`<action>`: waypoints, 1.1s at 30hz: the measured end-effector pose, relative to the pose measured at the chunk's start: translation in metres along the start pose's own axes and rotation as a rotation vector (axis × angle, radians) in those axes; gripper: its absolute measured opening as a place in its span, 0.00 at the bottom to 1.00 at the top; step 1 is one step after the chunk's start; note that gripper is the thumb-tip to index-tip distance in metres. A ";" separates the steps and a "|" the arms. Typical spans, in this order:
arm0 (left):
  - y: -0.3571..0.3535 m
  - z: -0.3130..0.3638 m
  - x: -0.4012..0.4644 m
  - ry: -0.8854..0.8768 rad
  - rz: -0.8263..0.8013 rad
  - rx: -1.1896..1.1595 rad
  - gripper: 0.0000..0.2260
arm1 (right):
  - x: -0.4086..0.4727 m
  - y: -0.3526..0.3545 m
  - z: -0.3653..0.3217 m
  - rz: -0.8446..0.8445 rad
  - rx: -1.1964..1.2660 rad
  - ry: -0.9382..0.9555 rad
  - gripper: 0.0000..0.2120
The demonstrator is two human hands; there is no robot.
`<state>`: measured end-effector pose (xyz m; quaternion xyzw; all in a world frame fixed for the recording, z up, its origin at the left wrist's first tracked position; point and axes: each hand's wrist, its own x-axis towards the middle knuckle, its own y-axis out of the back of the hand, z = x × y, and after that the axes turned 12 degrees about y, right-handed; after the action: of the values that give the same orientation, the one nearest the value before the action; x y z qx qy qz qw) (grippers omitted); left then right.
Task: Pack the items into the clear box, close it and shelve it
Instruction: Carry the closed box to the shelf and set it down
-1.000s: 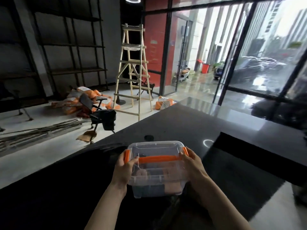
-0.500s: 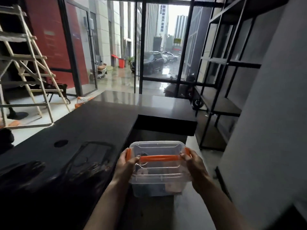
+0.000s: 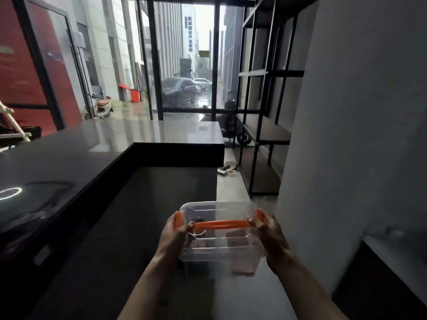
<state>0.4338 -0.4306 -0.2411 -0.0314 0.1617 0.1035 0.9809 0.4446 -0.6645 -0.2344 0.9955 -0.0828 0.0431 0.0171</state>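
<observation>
1. One view only: head-worn, wide-angle, looking forward and down along both forearms.
2. Close range: fingers (image 3: 254,221) sit low and centre in the picture, on the clear box (image 3: 219,239).
3. Left of the fingers: dark table (image 3: 69,162). Beyond them: glass wall (image 3: 184,65). Right and ahead of them: black shelf frame (image 3: 261,107).
4. No second view, so no shared area.

Two bare forearms rise from the bottom edge, with no sleeve, watch, band or glove on either. The left hand (image 3: 172,236) and right hand (image 3: 272,236) are bare too, with no ring to be made out. Fingers are slender, nails short and unpainted as far as the blur allows.
</observation>
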 end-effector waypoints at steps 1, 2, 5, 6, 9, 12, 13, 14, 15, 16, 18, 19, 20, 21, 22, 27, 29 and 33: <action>-0.012 -0.004 0.000 0.015 0.001 0.010 0.23 | 0.000 0.012 0.002 0.006 -0.003 -0.007 0.20; -0.023 -0.008 0.000 0.022 -0.006 0.014 0.23 | 0.001 0.023 0.004 0.013 -0.007 -0.013 0.20; -0.055 -0.009 0.001 0.006 -0.032 0.026 0.19 | 0.010 0.054 0.008 0.028 -0.028 0.007 0.24; -0.065 -0.008 0.004 0.003 -0.036 0.032 0.20 | 0.017 0.063 0.010 0.038 -0.036 0.015 0.26; -0.090 -0.002 0.018 -0.009 -0.054 0.062 0.23 | 0.033 0.083 0.009 0.061 -0.039 0.022 0.28; -0.114 0.006 0.038 -0.031 -0.083 0.074 0.21 | 0.054 0.098 0.011 0.132 -0.016 0.031 0.30; -0.122 0.008 0.045 -0.036 -0.098 0.075 0.20 | 0.062 0.103 0.012 0.152 -0.015 0.031 0.28; -0.129 0.009 0.054 -0.035 -0.112 0.071 0.19 | 0.071 0.106 0.013 0.171 -0.010 0.029 0.24; -0.137 0.011 0.065 -0.035 -0.126 0.058 0.20 | 0.081 0.109 0.015 0.188 -0.014 0.035 0.22; -0.145 0.013 0.076 -0.030 -0.135 0.048 0.20 | 0.093 0.112 0.018 0.197 -0.022 0.040 0.20; -0.161 0.018 0.101 -0.030 -0.158 0.029 0.20 | 0.120 0.117 0.024 0.206 -0.035 0.042 0.19; -0.169 0.020 0.116 -0.032 -0.173 0.014 0.19 | 0.134 0.119 0.026 0.211 -0.032 0.039 0.20; -0.177 0.022 0.132 -0.027 -0.186 0.003 0.20 | 0.151 0.120 0.030 0.214 -0.029 0.033 0.20; -0.185 0.025 0.150 -0.021 -0.199 -0.004 0.20 | 0.169 0.119 0.034 0.219 -0.031 0.034 0.21; -0.191 0.028 0.168 -0.014 -0.206 -0.005 0.20 | 0.186 0.119 0.038 0.223 -0.038 0.033 0.21; -0.227 0.062 0.281 0.006 -0.220 -0.004 0.23 | 0.298 0.110 0.043 0.250 -0.015 -0.004 0.21; -0.243 0.084 0.325 -0.006 -0.246 -0.006 0.20 | 0.347 0.105 0.043 0.264 -0.034 -0.014 0.21; -0.275 0.126 0.404 -0.020 -0.272 -0.003 0.24 | 0.437 0.102 0.040 0.310 -0.079 0.011 0.19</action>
<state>0.9061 -0.6093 -0.2455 -0.0535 0.1459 -0.0299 0.9874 0.8599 -0.8380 -0.2331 0.9691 -0.2369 0.0474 0.0500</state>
